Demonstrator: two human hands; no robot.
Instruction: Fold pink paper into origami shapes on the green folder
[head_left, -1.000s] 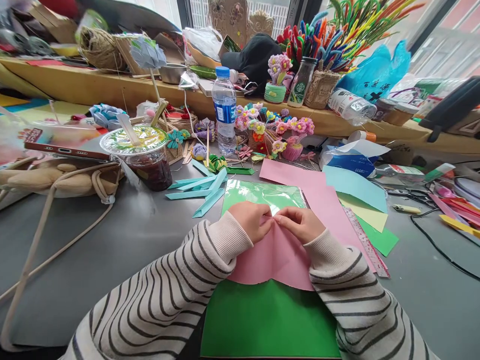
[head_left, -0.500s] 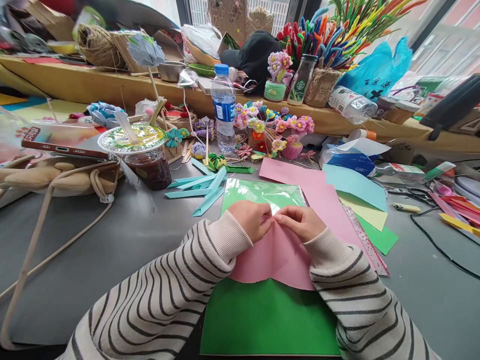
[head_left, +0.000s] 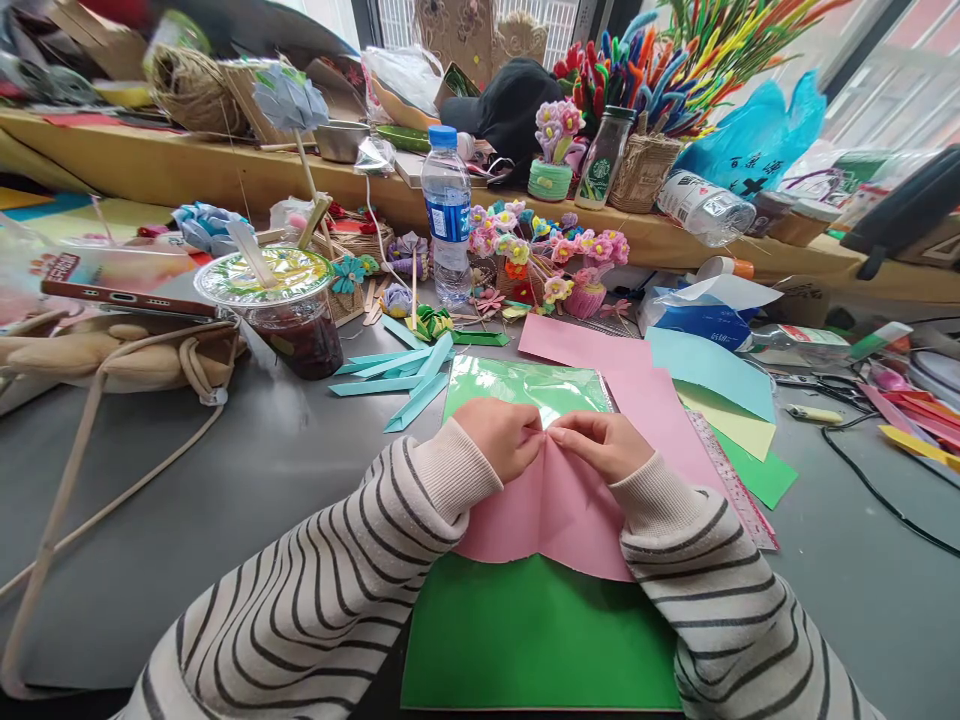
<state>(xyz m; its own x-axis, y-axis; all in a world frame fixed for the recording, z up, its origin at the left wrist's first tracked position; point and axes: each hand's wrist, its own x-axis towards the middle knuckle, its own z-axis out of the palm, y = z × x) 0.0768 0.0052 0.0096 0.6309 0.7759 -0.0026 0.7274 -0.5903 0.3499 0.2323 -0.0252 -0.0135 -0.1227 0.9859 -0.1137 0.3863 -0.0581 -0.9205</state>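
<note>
A pink paper sheet with a crease down its middle lies over a green sheet. My left hand pinches the top of the pink sheet near the crease. Just beside it, almost touching, my right hand pinches the same top edge between thumb and fingers. Beyond the hands is a clear plastic sleeve over green paper. To its right lies a larger pink sheet, with a red-speckled strip along its edge. Folded light-blue strips sit to the left of the sleeve.
A lidded drink cup and a phone on a beige bag stand left. Behind are a water bottle and crocheted flowers. At right lie a blue sheet, scissors and a black cable.
The lower part of the pink sheet has shifted very slightly, with its crease a little further left. Both hands keep nearly the same place and pinch.
</note>
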